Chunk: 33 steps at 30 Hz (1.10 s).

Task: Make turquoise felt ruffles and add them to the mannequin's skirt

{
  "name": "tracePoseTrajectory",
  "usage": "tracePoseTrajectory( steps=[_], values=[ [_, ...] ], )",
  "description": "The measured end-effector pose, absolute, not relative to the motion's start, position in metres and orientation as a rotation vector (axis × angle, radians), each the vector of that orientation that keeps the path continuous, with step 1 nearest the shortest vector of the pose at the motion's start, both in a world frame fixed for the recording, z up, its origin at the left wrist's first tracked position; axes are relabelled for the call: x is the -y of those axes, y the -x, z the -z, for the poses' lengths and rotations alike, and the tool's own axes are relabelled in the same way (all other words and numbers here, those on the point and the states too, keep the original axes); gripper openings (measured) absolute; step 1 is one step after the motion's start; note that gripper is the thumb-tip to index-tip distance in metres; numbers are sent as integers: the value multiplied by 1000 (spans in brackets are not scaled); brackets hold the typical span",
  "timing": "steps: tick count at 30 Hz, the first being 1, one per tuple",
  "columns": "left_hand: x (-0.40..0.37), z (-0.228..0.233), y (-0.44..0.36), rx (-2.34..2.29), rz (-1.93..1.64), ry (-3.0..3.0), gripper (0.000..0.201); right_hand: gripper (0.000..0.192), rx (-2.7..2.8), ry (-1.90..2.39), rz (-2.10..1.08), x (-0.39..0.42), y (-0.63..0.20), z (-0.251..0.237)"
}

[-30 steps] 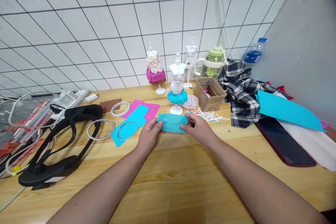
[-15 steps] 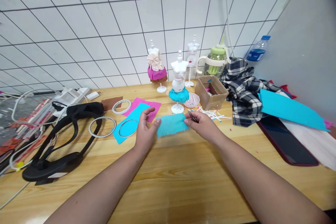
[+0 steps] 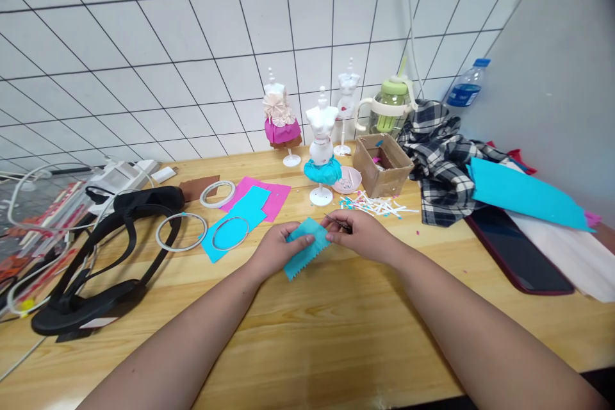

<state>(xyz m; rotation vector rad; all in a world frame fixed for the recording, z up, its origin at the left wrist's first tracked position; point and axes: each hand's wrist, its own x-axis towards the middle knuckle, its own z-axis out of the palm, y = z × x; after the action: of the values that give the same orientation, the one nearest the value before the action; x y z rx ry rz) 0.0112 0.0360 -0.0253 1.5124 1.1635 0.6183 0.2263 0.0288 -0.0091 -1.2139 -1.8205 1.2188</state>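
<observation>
Both hands are meeting over the wooden table [image 3: 336,333], just in front of the white mannequin with the turquoise skirt [image 3: 321,147], and between them they are holding a small turquoise felt piece [image 3: 302,253] with a zigzag edge. The left hand [image 3: 273,250] is pinching the felt's left part, thumb lying on top and fingers curled beneath, so the piece is lifting off the wood and tilting, its pinked edge hanging toward the person. The right hand [image 3: 358,234] is closing on the felt's upper right corner while its fingers are also gripping a thin metal tool [image 3: 336,223] — likely tweezers or a needle, too small to tell — which is pointing left, toward the mannequin's base. Holding the cloth from both sides seems to be keeping it taut and steady. Left of the mannequin, a turquoise sheet [image 3: 235,221] is lying over a pink sheet [image 3: 273,198] with tape rings [image 3: 230,234] on and beside them; right of the mannequin, a pink dish [image 3: 348,182], a cardboard box [image 3: 382,166] and scattered paper strips [image 3: 379,206] are sitting within reach — handy, probably, for trimmings and small parts.
</observation>
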Motion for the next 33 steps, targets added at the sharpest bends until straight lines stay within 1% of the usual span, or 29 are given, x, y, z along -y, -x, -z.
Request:
tracePoseTrajectory(
  steps=[4, 6, 10, 14, 16, 18, 21, 24, 27, 33],
  values=[
    [-41, 20, -8, -962, -483, -1455, 32, 27, 1828, 1231, -1129, -28, -227, 10],
    [-42, 19, -8, -909, -486, -1487, 34, 29, 1878, 1210, -1101, -26, -226, 10],
    [-41, 24, -10, -1060, -552, -1483, 31, 27, 1908, 1214, -1071, -23, -221, 10],
    [-40, 28, -13, -1144, -705, -1366, 34, 35, 1827, 1462, -925, -24, -224, 13],
    [-41, 29, -13, -1182, -797, -1337, 34, 40, 1856, 1583, -928, -26, -227, 15],
    [-42, 30, -13, -1213, -841, -1335, 34, 40, 1957, 1641, -972, -28, -228, 18],
    [-44, 31, -12, -1213, -846, -1350, 33, 38, 2082, 1604, -944, -30, -226, 22],
    [-44, 32, -12, -1198, -839, -1335, 34, 41, 2095, 1582, -866, -32, -224, 23],
    [-44, 33, -12, -1209, -826, -1325, 34, 47, 2111, 1591, -894, -32, -222, 23],
    [-45, 33, -12, -1208, -790, -1322, 34, 46, 2077, 1622, -827, -31, -217, 25]
  ],
)
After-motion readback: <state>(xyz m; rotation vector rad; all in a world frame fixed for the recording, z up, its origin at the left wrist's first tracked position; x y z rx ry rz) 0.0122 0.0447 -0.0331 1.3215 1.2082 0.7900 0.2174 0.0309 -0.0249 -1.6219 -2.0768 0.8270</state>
